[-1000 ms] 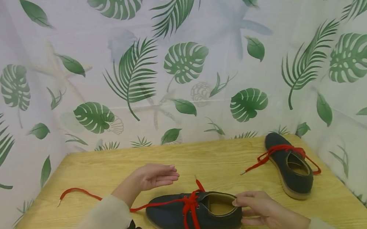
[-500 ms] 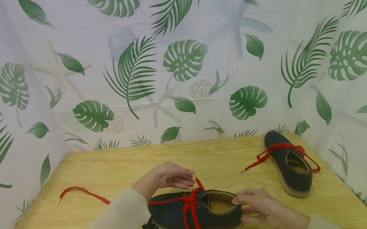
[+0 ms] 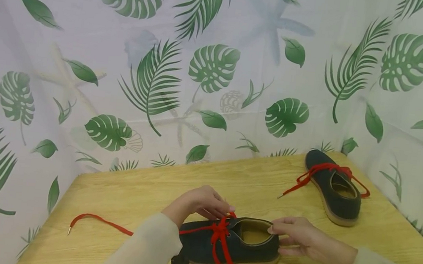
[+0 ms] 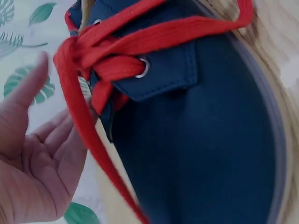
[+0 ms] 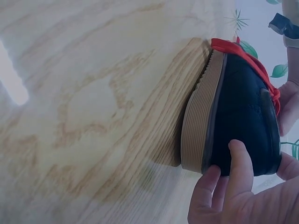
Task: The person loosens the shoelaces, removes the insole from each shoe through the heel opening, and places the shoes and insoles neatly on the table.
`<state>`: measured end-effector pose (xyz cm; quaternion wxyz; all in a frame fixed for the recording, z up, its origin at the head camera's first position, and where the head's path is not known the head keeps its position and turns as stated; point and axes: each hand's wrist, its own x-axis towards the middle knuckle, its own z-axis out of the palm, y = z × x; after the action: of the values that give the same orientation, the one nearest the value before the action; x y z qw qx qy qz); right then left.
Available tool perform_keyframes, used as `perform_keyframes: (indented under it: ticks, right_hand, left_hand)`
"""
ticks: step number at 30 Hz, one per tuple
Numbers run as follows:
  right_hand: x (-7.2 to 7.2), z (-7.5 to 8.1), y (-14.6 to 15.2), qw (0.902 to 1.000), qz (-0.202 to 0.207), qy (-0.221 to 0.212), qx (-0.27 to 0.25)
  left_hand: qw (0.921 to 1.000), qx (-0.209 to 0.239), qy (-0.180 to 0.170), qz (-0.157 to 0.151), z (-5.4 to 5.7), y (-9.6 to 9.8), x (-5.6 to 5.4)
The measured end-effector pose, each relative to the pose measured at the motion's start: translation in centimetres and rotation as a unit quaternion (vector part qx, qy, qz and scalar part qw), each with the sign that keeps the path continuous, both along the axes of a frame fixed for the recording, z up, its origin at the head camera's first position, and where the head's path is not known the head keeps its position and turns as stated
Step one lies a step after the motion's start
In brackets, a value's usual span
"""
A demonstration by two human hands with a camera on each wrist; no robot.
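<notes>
A dark blue shoe [image 3: 238, 249] with a tan sole lies on its sole at the front of the table, toe to the left. Its red shoelace [image 3: 220, 231] is knotted over the opening, with one loop hanging down the near side. My right hand [image 3: 306, 239] holds the heel, thumb at the collar and fingers against the back. At the far side of the laces is my left hand [image 3: 205, 201]; in the left wrist view this hand [image 4: 42, 172] has its thumb and fingers apart, fingertips close beside the shoelace [image 4: 100, 60]. Whether they touch it is hard to tell.
A matching shoe [image 3: 345, 211] with red laces stands at the table's right rear. The shoelace's long end [image 3: 101, 221] trails left over the wooden table [image 3: 133, 192]. Leaf-patterned cloth [image 3: 244, 29] hangs behind and at both sides.
My left hand has moved right, from above the toe to beside the knot and the short lace end. The right hand stays at the heel, and the shoe keeps its place.
</notes>
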<state>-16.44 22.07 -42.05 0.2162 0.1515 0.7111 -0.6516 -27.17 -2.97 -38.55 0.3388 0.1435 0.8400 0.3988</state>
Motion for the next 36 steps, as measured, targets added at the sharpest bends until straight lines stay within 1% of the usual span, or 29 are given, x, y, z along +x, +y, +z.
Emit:
perform_keyframes:
  ticks: [1, 3, 5, 6, 8, 11, 14, 17, 19, 20, 21, 22, 23, 24, 25, 27, 29, 30, 32, 33, 36]
  right_hand:
    - [0.0, 0.0, 0.0, 1.0, -0.002, 0.0, 0.0]
    - [0.1, 0.0, -0.1, 1.0, -0.004, 0.002, 0.003]
    - [0.1, -0.1, -0.1, 0.9999, -0.008, 0.003, 0.008]
    - [0.1, -0.1, -0.1, 0.9999, -0.009, 0.003, 0.01]
    - [0.1, -0.1, -0.2, 0.9998, -0.012, 0.004, 0.014]
    - [0.1, -0.1, -0.2, 0.9998, -0.014, 0.004, 0.015]
    - [0.1, -0.2, -0.3, 0.9998, -0.015, 0.004, 0.011]
    - [0.1, -0.2, -0.3, 0.9998, -0.016, 0.004, 0.007]
    - [0.2, -0.2, -0.3, 0.9998, -0.017, 0.004, 0.007]
    - [0.2, -0.2, -0.2, 0.9998, -0.017, 0.004, 0.007]
    - [0.2, -0.2, -0.2, 0.9998, -0.017, 0.004, 0.007]
    - [0.1, -0.2, -0.2, 0.9998, -0.017, 0.004, 0.008]
    - [0.1, -0.2, -0.1, 0.9998, -0.017, 0.003, 0.008]
    - [0.1, -0.2, -0.1, 0.9998, -0.017, 0.003, 0.008]
    - [0.1, -0.2, -0.1, 0.9998, -0.017, 0.003, 0.009]
    - [0.1, -0.2, -0.1, 0.9998, -0.015, 0.004, 0.01]
    - [0.0, -0.3, 0.0, 0.9998, -0.016, 0.002, 0.01]
    - [0.0, -0.3, 0.0, 0.9998, -0.016, 0.001, 0.01]
    - [0.0, -0.3, 0.0, 0.9999, -0.014, 0.0, 0.01]
    - [0.0, -0.3, 0.0, 0.9998, -0.015, -0.001, 0.01]
    - [0.0, -0.2, 0.0, 0.9999, -0.012, -0.001, 0.011]
  left_hand:
    - [0.9995, -0.022, 0.019, -0.015, 0.1, 0.1, 0.2]
    - [0.9953, -0.065, 0.057, -0.043, 0.3, 0.3, 0.4]
    - [0.9906, -0.092, 0.078, -0.063, 0.5, 0.4, 0.6]
    - [0.9896, -0.098, 0.079, -0.07, 0.6, 0.4, 0.7]
    - [0.99, -0.096, 0.067, -0.078, 0.8, 0.4, 0.7]
    - [0.9916, -0.087, 0.054, -0.08, 0.9, 0.5, 0.7]
    - [0.9926, -0.084, 0.057, -0.067, 0.9, 0.6, 0.7]
    - [0.9966, -0.058, 0.052, -0.029, 0.5, 0.6, 0.5]
    - [0.9995, -0.018, 0.025, 0.005, 0.3, 0.4, 0.4]
    - [0.9997, 0.009, 0.005, 0.022, 0.2, 0.3, 0.3]
    - [0.9982, 0.04, -0.02, 0.04, 0.0, 0.2, 0.2]
    - [0.9947, 0.07, -0.047, 0.058, -0.1, 0.0, 0.1]
    - [0.9885, 0.101, -0.079, 0.08, -0.2, -0.1, 0.0]
    - [0.9797, 0.132, -0.112, 0.102, -0.3, -0.2, 0.0]
    - [0.9692, 0.16, -0.143, 0.121, -0.4, -0.3, 0.0]
    - [0.9437, 0.209, -0.2, 0.16, -0.7, -0.5, -0.1]
    - [0.9198, 0.242, -0.241, 0.193, -0.9, -0.6, 0.0]
    - [0.9103, 0.253, -0.257, 0.202, -1.0, -0.7, 0.0]
    - [0.8991, 0.266, -0.276, 0.212, -1.3, -0.7, 0.1]
    - [0.8967, 0.271, -0.278, 0.213, -1.4, -0.7, 0.2]
    - [0.8936, 0.288, -0.273, 0.209, -1.7, -0.6, 0.5]
